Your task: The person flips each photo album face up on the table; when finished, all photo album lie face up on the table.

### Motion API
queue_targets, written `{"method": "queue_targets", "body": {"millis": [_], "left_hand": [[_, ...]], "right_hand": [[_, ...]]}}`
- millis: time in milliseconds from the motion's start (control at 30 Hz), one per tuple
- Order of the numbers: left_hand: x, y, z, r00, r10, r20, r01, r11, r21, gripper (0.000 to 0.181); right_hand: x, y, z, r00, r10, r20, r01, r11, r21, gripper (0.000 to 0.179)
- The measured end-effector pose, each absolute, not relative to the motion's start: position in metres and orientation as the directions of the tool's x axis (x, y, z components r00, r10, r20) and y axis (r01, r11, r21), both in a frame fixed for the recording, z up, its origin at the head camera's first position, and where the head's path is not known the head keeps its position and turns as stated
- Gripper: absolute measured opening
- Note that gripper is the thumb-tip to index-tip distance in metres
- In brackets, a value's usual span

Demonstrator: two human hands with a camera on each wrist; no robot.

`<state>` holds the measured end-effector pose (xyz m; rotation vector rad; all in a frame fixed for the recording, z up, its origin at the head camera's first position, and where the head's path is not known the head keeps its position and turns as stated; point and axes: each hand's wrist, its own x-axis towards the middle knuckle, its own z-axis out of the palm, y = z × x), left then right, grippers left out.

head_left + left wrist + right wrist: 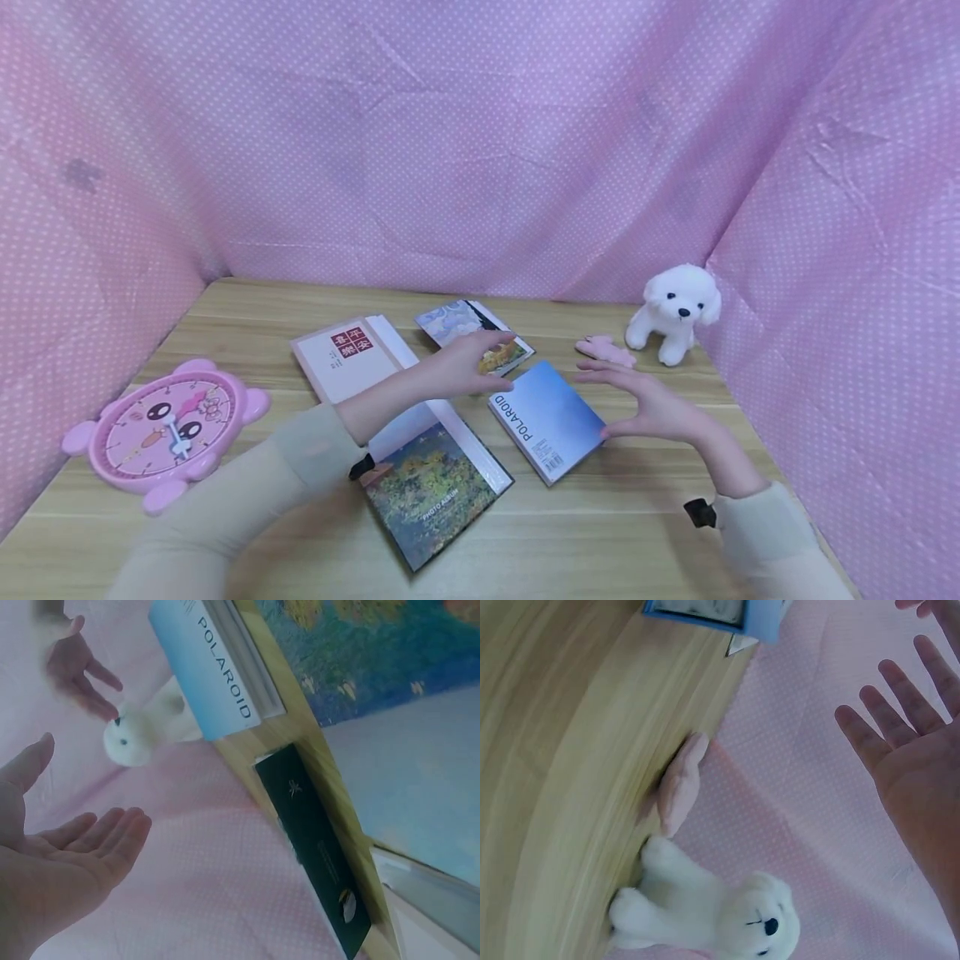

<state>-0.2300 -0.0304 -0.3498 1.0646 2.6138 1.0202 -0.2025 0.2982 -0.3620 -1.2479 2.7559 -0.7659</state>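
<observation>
A blue POLAROID album [553,417] lies flat on the table between both hands. My left hand [474,364] hovers at its far left side, fingers spread and partly hiding a smaller album [450,321] with a painted cover behind it. Off the album's right side is my right hand [654,406], thumb near the right corner and fingers spread. In the left wrist view the left hand [75,855] holds nothing, palm showing; likewise the right hand [922,761] in the right wrist view. Below my left forearm lies a landscape-covered PHOTO ALBUM [438,500].
A pale album with red characters [345,354] lies behind the left forearm. At left is a pink cartoon clock [168,429]. A white plush dog [675,308] sits at back right beside a small pink plush piece [606,350]. Pink dotted cloth [465,150] surrounds the wooden table [615,533].
</observation>
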Motion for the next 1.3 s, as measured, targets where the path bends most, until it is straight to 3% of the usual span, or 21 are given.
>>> {"method": "queue_targets", "body": {"millis": [500, 800, 1300], "left_hand": [[-0.252, 0.008, -0.376, -0.704, 0.709, -0.030, 0.510, 0.535, 0.673, 0.082], [-0.268, 0.018, -0.393, -0.667, 0.725, -0.172, 0.513, 0.614, 0.600, 0.091], [-0.277, 0.026, -0.403, -0.646, 0.731, -0.220, 0.485, 0.616, 0.621, 0.091]], "right_hand": [[-0.212, 0.323, -0.395, -0.749, -0.660, 0.056, -0.581, 0.614, -0.534, 0.086], [-0.220, 0.324, -0.417, -0.722, -0.689, -0.070, -0.519, 0.605, -0.604, 0.080], [-0.223, 0.321, -0.427, -0.728, -0.678, -0.105, -0.491, 0.622, -0.610, 0.076]]}}
